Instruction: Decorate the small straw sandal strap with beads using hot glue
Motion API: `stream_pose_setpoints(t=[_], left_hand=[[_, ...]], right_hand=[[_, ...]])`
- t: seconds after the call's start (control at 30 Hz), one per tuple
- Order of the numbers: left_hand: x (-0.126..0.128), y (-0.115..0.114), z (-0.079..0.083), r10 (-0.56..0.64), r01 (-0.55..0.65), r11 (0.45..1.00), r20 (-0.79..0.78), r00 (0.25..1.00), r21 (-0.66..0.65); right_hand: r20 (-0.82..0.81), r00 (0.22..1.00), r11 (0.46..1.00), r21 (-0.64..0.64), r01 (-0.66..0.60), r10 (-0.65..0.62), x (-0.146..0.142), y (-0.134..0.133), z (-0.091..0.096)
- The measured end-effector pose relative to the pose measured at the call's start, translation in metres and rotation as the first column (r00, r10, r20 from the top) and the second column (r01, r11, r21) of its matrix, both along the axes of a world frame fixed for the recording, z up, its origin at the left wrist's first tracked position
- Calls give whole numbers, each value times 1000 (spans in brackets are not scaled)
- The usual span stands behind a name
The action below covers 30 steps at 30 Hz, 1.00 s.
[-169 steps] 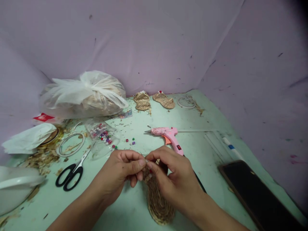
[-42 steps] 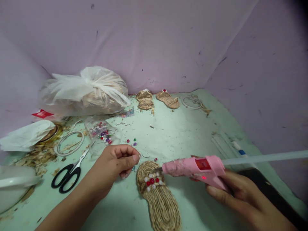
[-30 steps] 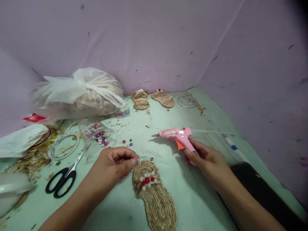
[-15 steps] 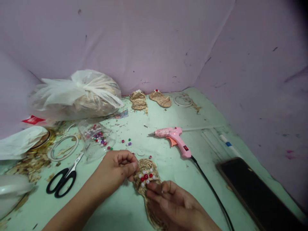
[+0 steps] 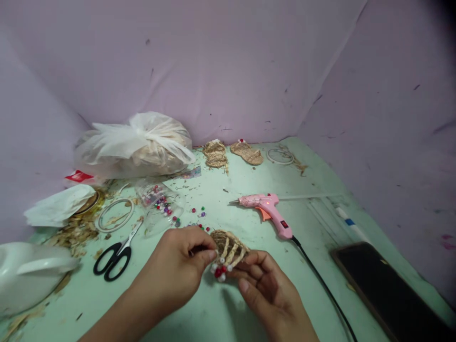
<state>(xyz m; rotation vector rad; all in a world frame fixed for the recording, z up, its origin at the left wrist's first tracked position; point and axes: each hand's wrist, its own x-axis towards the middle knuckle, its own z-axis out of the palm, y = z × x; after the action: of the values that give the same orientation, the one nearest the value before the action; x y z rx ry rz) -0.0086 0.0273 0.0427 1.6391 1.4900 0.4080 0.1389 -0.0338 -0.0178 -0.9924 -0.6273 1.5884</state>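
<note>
A small woven straw sandal (image 5: pixel 233 244) is held up between my hands, tilted so that its plaited strips show. A cluster of red and white beads (image 5: pixel 220 271) sits at its near edge. My left hand (image 5: pixel 181 259) is closed in a pinch at the sandal's left side, beside the beads. Curled around the right side of the sandal are the fingers of my right hand (image 5: pixel 269 285), its thumb apart from them. Whatever lies behind the fingertips is hidden. Loose beads (image 5: pixel 201 214) lie on the table just beyond my hands.
A pink glue gun (image 5: pixel 267 206) with a black cord lies at right, near a dark phone (image 5: pixel 384 285). Scissors (image 5: pixel 114 259), a tipped clear cup of beads (image 5: pixel 160 204) and a white jug (image 5: pixel 32 275) are left. Two straw sandals (image 5: pixel 246 152) and a plastic bag (image 5: pixel 138 147) stand behind.
The sandal has been lifted and turned from lying lengthwise, so its strips now face me and the beads are at the bottom. My right hand has shifted to its right side.
</note>
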Motion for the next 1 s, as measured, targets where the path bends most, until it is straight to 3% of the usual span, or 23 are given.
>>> stream_pose_setpoints(t=[0.2, 0.47, 1.0], left_hand=[[2, -2, 0, -53, 57, 998, -107, 993, 31], [1, -3, -2, -111, 122, 988, -109, 988, 98], [4, -8, -8, -86, 117, 985, -224, 971, 129]], right_hand=[[5, 1000, 1000, -25, 2, -2, 0, 1, 4], [25, 1000, 999, -28, 19, -18, 2, 2, -1], [32, 999, 1000, -28, -14, 15, 3, 3, -1]])
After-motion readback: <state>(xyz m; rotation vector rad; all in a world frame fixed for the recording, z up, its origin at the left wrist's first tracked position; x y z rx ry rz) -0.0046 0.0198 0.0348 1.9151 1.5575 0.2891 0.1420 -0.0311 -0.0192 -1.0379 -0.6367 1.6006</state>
